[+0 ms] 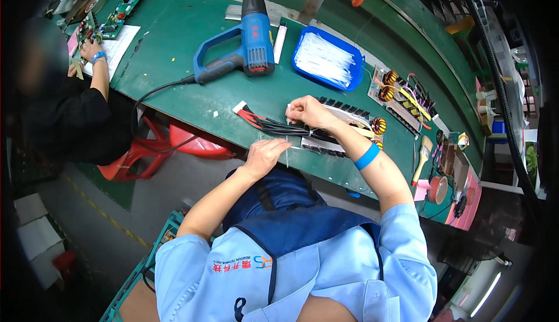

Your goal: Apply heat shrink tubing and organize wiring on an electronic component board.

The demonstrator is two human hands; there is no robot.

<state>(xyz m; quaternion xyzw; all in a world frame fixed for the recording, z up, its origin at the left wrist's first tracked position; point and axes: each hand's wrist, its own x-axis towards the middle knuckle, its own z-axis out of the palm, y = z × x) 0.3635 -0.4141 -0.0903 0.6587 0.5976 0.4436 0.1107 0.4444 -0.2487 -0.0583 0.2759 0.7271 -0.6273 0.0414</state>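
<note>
A bundle of black and red wires (272, 125) with a white connector (239, 107) at its left end lies near the bench's front edge. The bundle runs right to a circuit board (326, 143) with black parts and copper coils. My right hand (310, 112), a blue band on its wrist, is closed in a pinch on a thin white cable tie just above the wires. Below the bundle, my left hand (266, 157) has its fingers pressed together at the same cable tie (287, 157), whose tail hangs over the bench edge. The fingertips partly hide the tie.
A blue heat gun (256, 42) lies beyond the wires, its cord trailing left. A blue tray (303, 71) holds many white cable ties. Another coil-bearing board (402, 109), a brush (423, 156) and tape (437, 190) are on the right. A co-worker's hand (91, 49) handles boards at left.
</note>
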